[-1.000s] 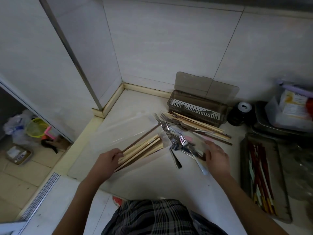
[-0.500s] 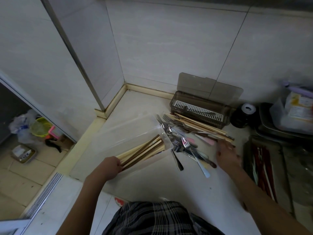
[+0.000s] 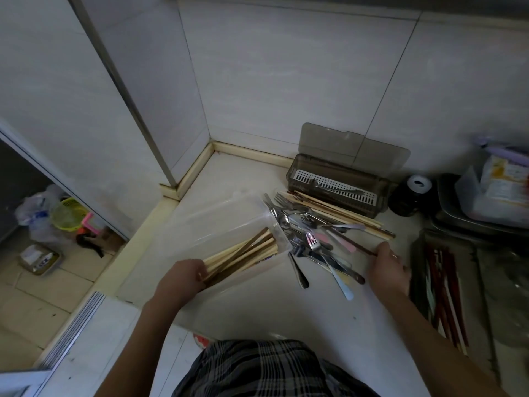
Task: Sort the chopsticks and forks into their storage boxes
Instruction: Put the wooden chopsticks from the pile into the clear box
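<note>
My left hand (image 3: 183,277) grips the near ends of a bundle of wooden chopsticks (image 3: 243,255) that lies inside a clear plastic box (image 3: 217,222) on the counter. A mixed pile of forks, spoons (image 3: 303,233) and more wooden chopsticks (image 3: 343,213) sits right of that box. My right hand (image 3: 389,267) is at the pile's right edge, its fingertips on the end of a dark brown chopstick (image 3: 357,245). Behind the pile stands a brown tinted box (image 3: 337,187) with a white slotted insert and its lid raised; one metal piece lies in it.
A metal tray (image 3: 420,285) with red and dark chopsticks lies at the right. A black jar (image 3: 409,193) and stacked trays with a plastic container (image 3: 486,196) stand at the back right. The counter ends at the left, with floor below.
My right hand has moved from the middle of the cutlery pile out to its right edge and now touches a dark chopstick end. My left hand still holds the bundle in the clear box.
</note>
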The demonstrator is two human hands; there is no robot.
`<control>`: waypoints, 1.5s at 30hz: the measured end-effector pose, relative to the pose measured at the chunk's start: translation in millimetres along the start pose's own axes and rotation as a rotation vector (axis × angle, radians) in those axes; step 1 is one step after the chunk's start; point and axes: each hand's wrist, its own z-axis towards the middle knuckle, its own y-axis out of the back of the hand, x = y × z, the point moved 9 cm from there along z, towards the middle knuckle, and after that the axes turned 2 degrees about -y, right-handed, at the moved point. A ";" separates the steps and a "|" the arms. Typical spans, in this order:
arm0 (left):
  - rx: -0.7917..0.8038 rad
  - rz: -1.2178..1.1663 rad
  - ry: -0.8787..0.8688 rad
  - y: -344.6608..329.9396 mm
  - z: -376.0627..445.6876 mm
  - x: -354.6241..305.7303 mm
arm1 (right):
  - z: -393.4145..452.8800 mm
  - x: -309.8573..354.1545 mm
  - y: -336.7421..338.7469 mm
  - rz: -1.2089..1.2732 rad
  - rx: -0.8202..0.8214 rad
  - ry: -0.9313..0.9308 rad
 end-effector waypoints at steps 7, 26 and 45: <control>0.020 -0.049 -0.104 -3.1 6.5 -8.4 | -17.9 -4.2 18.4 0.050 -0.206 0.049; -0.546 0.077 -0.566 50.9 -35.3 -121.3 | -70.2 141.7 45.5 0.128 -0.205 0.755; -0.093 -0.102 -0.150 11.2 -7.8 -9.6 | 44.4 25.8 14.9 -0.065 0.018 0.224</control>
